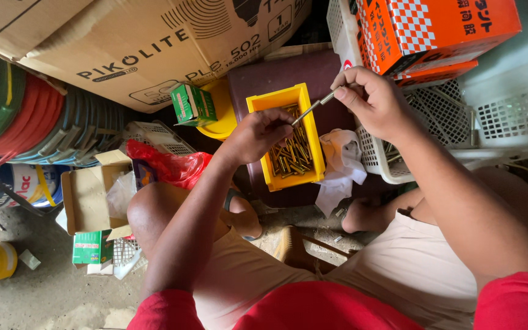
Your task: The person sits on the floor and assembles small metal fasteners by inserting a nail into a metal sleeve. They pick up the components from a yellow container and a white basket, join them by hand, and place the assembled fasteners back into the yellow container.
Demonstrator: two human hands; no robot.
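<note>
A thin, straight metal bolt (310, 109), grey and smooth with a wider nut-like end, spans the gap between both hands. The right hand (371, 101) pinches its upper, thicker end between thumb and fingertips; the left hand (258, 131) is curled closed around its lower end. The bolt slants just above a rectangular yellow plastic bin (285, 101) with hard, straight walls, filled with a loose heap of brassy, shiny bolts (291, 156). The left hand hangs over the bin's left rim, the right hand past its upper right corner.

The bin rests on a dark maroon surface (273, 73), with a crumpled white cloth (341, 166) touching its right wall. A white perforated plastic basket (508, 110) crowds the right side, bearing glossy orange cardboard boxes (435, 27). A small green carton (192, 104) and a large brown corrugated cardboard box (123, 49) close in from the upper left, so open room around the bin is narrow. The person's bare knees sit below on rough concrete floor (44, 293).
</note>
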